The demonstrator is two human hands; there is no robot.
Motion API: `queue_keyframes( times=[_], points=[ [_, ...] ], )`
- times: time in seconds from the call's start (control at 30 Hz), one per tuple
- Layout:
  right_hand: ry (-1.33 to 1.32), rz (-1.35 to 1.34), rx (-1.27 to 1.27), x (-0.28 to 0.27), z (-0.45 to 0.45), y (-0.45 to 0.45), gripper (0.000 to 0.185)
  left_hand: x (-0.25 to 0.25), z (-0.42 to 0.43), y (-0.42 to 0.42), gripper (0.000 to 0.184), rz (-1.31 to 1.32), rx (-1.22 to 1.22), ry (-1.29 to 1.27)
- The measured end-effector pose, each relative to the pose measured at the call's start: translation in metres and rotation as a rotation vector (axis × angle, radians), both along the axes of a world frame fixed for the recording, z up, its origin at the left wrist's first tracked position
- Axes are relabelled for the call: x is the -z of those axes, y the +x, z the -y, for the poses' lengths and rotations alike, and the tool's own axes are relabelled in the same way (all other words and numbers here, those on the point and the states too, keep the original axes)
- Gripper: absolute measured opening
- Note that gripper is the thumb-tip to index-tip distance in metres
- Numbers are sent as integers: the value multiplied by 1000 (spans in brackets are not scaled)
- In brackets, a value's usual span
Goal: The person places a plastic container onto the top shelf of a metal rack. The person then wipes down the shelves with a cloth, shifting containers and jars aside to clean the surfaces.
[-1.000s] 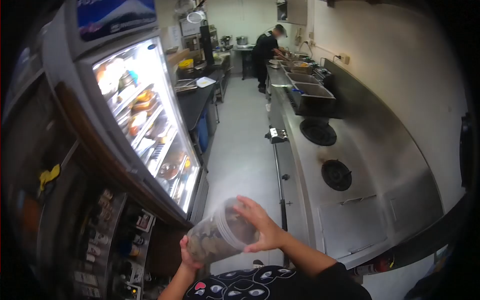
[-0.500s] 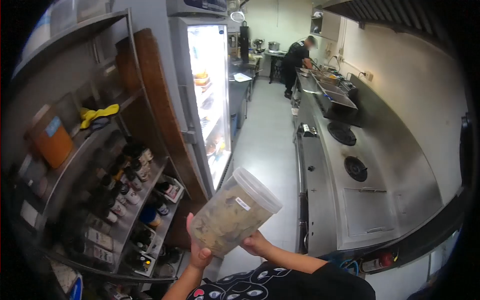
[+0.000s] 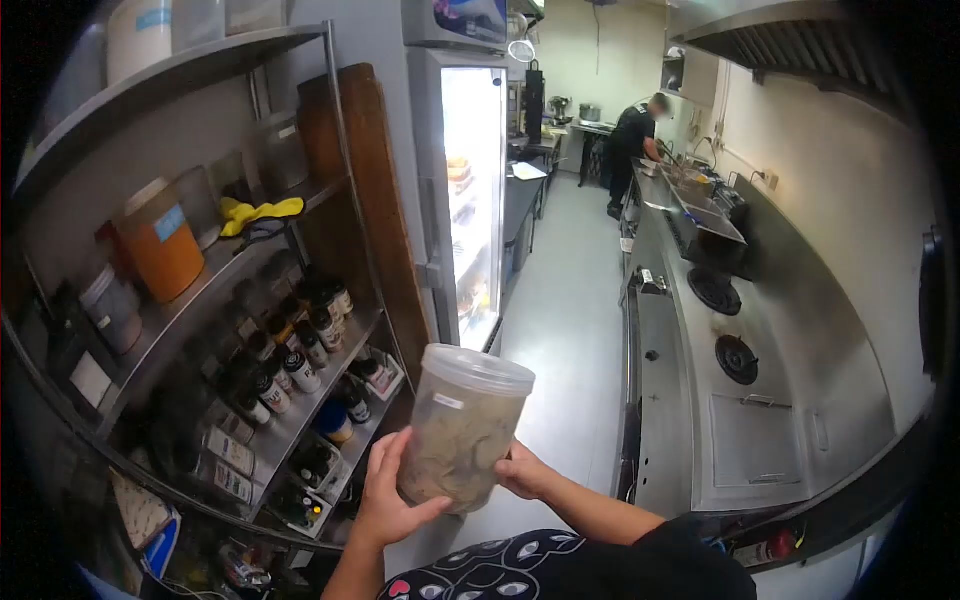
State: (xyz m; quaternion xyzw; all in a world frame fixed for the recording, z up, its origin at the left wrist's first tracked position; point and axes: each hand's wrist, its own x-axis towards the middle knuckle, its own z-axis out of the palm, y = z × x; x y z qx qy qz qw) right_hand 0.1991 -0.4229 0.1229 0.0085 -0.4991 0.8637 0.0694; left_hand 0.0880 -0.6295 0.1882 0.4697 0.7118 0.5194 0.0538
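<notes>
Through the head camera I have a tall, round, translucent plastic container (image 3: 462,440) in both hands, held in front of the black shirt (image 3: 560,575) over the pale floor (image 3: 560,330). It leans slightly to the right of my view, with a clear ribbed lid (image 3: 480,370) on top, a small white label (image 3: 449,402) below that, and greyish-tan contents showing through the wall. My left hand (image 3: 392,505) grips its lower left side: the fingers are bent and close together against the wall, while the thumb reaches across the lower front, set apart from them. My right hand (image 3: 524,474) supports the lower right side, with a digit pressed to the wall; the rest are tucked out of sight, so I cannot tell their spacing. To the left I see grey metal shelving (image 3: 325,28) bearing a container of orange contents (image 3: 165,245), a yellow-and-black cloth-like item (image 3: 262,214) and dark bottles with pale caps (image 3: 300,370). Beyond the container is a lit, glass-fronted fridge (image 3: 468,210). On the right runs a stainless-steel cooking counter (image 3: 690,420) with round black burners (image 3: 738,359), and a co-worker in dark clothes (image 3: 630,145) bends over its far end.
</notes>
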Motion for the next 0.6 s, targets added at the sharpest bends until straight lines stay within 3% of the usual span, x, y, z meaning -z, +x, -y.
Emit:
queue_keyframes(
  times=[0.07, 0.17, 0.27, 0.37, 0.47, 0.6],
  points=[
    [237, -48, 116, -3, -5, 0, 107, -3, -8, 4, 112, 8, -49, -45],
    [428, -127, 125, -41, -14, 4, 104, 13, -27, -4, 123, 111, -34, 81],
    [617, 111, -14, -92, -32, 28, 103, 14, -43, -6, 128, 555, 185, 294],
    [467, -32, -6, -86, -40, 40, 105, 9, -58, -3, 127, 805, 384, 344],
    [385, -74, 73, -59, -51, 47, 106, 32, -75, -8, 122, 784, 363, 281],
    [336, -18, 170, -35, -69, 57, 108, -4, -94, 19, 114, 729, 203, 249]
  ],
)
